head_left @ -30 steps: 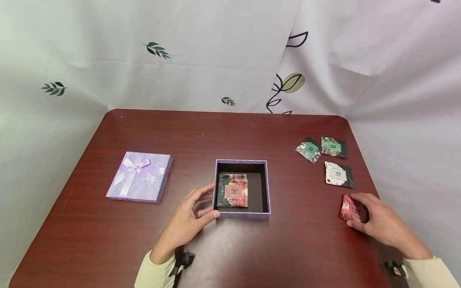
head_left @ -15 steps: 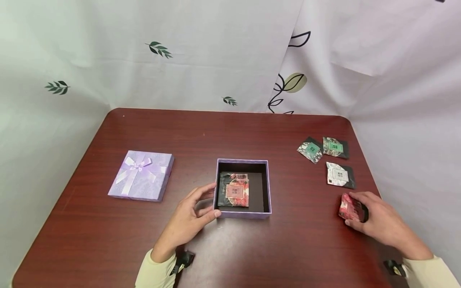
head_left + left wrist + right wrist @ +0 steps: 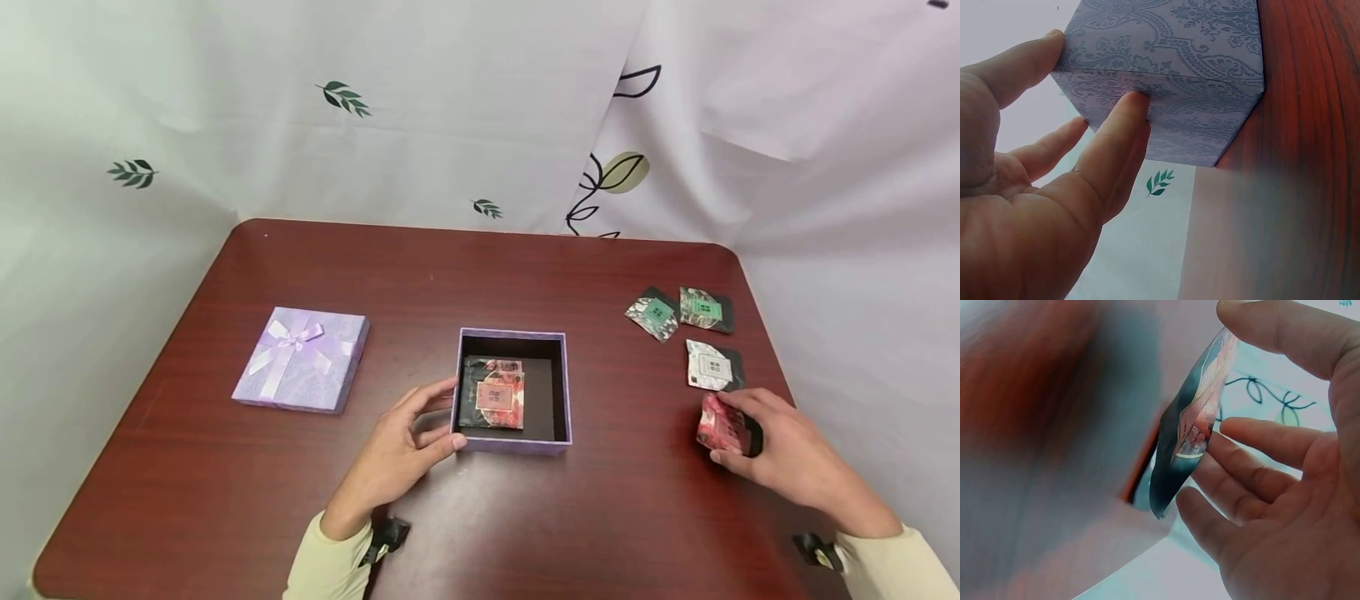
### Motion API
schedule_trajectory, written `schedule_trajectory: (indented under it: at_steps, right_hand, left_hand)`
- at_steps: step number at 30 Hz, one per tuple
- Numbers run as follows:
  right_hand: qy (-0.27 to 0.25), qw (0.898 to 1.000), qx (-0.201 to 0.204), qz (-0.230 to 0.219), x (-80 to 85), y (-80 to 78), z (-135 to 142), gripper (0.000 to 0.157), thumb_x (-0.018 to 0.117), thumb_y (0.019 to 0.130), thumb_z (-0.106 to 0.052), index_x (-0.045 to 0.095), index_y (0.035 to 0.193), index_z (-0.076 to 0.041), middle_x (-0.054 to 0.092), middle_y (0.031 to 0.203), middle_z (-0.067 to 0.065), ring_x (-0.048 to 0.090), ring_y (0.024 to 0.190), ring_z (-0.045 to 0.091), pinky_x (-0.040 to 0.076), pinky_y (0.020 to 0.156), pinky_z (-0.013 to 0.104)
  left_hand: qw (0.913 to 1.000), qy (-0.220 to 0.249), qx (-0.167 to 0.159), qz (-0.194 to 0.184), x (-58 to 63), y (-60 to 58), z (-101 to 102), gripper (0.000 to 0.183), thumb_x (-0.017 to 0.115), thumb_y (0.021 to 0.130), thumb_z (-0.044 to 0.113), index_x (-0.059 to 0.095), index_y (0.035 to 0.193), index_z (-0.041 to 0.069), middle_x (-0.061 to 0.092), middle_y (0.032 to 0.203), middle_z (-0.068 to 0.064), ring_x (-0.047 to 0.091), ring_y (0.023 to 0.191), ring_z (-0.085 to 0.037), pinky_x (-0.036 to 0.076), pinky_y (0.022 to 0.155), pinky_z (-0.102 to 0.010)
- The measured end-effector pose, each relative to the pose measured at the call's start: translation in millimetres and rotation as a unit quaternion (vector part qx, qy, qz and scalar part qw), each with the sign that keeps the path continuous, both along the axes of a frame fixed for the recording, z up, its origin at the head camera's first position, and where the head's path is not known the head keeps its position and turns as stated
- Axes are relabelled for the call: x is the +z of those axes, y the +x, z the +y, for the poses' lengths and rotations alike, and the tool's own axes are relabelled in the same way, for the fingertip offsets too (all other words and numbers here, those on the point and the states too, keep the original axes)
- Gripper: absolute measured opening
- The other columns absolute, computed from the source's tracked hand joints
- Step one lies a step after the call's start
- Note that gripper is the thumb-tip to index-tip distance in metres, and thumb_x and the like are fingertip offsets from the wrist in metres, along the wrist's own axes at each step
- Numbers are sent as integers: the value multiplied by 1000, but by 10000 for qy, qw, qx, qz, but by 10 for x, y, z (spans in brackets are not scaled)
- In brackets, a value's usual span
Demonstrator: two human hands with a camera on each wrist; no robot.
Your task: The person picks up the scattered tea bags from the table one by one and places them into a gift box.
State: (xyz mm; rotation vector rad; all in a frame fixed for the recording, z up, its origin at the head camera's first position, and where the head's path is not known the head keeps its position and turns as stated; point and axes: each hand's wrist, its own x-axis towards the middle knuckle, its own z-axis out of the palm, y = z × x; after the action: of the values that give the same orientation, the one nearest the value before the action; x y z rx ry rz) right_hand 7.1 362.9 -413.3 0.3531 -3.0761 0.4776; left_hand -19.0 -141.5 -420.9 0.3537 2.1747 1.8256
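My left hand holds the lower half of a purple gift box at its left side, thumb at the front corner and fingers against the patterned left wall. In the left wrist view, the fingertips press that wall. Inside the box, red-and-black sachets lie overlapped against the left wall. At the right of the table my right hand pinches a red-and-black sachet between thumb and fingers. The right wrist view shows that sachet edge-on, tilted.
The box's purple lid with a ribbon bow lies at the left. Two green-labelled sachets, one angled and one flatter, lie at the back right. A white-labelled sachet is just beyond my right hand.
My right hand has shifted slightly left and away from me with the red-and-black sachet. The left hand keeps its place on the box. The head view has turned a little.
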Motion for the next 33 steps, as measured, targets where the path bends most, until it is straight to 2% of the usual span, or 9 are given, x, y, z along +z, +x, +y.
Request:
schedule_trajectory:
  at_steps: [3, 5, 10, 16, 20, 23, 27, 33]
  right_hand:
    - [-35, 9997, 86, 227, 51, -29, -52, 79, 102, 61, -31, 70, 126, 0, 67, 120, 15, 65, 107, 36, 48, 80, 32]
    - [-40, 9994, 143, 323, 90, -52, -98, 78, 102, 60, -31, 70, 125, -1, 67, 119, 13, 65, 106, 34, 46, 80, 29]
    - [26, 9985, 297, 456, 214, -115, -249, 76, 102, 61, -32, 71, 125, -4, 67, 118, 10, 63, 104, 30, 49, 79, 36]
    - [-64, 9973, 458, 568, 366, -209, -468, 77, 101, 63, -31, 70, 129, -5, 65, 125, 9, 60, 113, 28, 46, 85, 35]
    - [-102, 9986, 435, 272, 476, -270, -625, 77, 99, 68, -32, 68, 135, -7, 62, 136, 11, 57, 127, 33, 51, 94, 48]
    - [-148, 9983, 546, 149, 548, -331, -748, 77, 97, 71, -30, 68, 137, -7, 62, 136, 9, 58, 126, 34, 52, 97, 56]
    - [-140, 9967, 784, 183, 627, -413, -918, 75, 96, 73, -30, 67, 139, -8, 63, 131, 4, 61, 117, 29, 53, 97, 53]
    - [-156, 9934, 1134, 109, 729, -548, -1208, 73, 93, 77, -32, 66, 140, -7, 63, 131, 2, 61, 119, 24, 55, 99, 51]
  left_hand:
    - [10000, -15, -2, 19, -8, -1, -1, 73, 85, 90, 11, 51, 155, 9, 55, 149, -19, 61, 136, -37, 60, 104, -29]
    - [10000, -34, 8, 22, -10, -1, -3, 73, 86, 90, 12, 52, 154, 10, 55, 148, -19, 61, 136, -37, 60, 104, -29]
    - [10000, -58, -1, 34, -6, -5, -8, 72, 86, 90, 13, 52, 154, 11, 56, 147, -18, 62, 135, -37, 60, 104, -30]
    - [10000, -69, -11, 43, -3, -12, -9, 72, 86, 90, 13, 52, 154, 9, 57, 147, -16, 62, 135, -36, 61, 103, -30]
    - [10000, -65, -19, 38, 0, -11, -2, 72, 86, 90, 13, 52, 154, 9, 57, 147, -17, 62, 135, -36, 61, 103, -29]
    - [10000, -80, -21, 28, -2, -11, 5, 72, 86, 90, 13, 52, 154, 9, 57, 146, -17, 62, 135, -36, 61, 103, -28]
    - [10000, -73, -19, 23, -8, -11, 4, 72, 86, 90, 12, 52, 154, 7, 57, 146, -19, 62, 134, -38, 61, 103, -29]
    - [10000, -38, -26, 11, -14, -16, 1, 73, 85, 90, 10, 50, 154, 5, 56, 147, -21, 61, 134, -41, 60, 104, -30]
